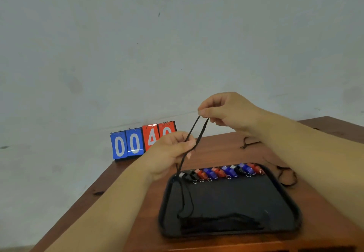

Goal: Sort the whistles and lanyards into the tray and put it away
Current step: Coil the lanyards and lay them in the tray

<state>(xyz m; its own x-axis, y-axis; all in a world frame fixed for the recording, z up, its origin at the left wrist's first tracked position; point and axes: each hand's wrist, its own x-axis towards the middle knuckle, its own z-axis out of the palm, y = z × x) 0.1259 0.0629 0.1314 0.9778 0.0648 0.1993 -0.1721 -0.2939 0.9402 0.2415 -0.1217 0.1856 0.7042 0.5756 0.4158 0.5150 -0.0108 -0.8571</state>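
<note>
A black tray (pixel 246 196) lies on the wooden table. Along its far edge runs a row of several red, blue and black whistles (pixel 226 172). A pile of black lanyards (pixel 220 222) rests at the tray's near edge. My right hand (pixel 224 110) pinches the top of a black lanyard (pixel 201 133) held up above the tray. My left hand (pixel 171 151) grips the same lanyard lower down, and its two strands hang from there into the tray's left side.
A flip scoreboard (pixel 137 143) with blue and red number cards stands at the table's far left corner by the wall. Two loose black lanyards lie on the table, one (pixel 250 143) behind the tray and one (pixel 285 175) at its right edge.
</note>
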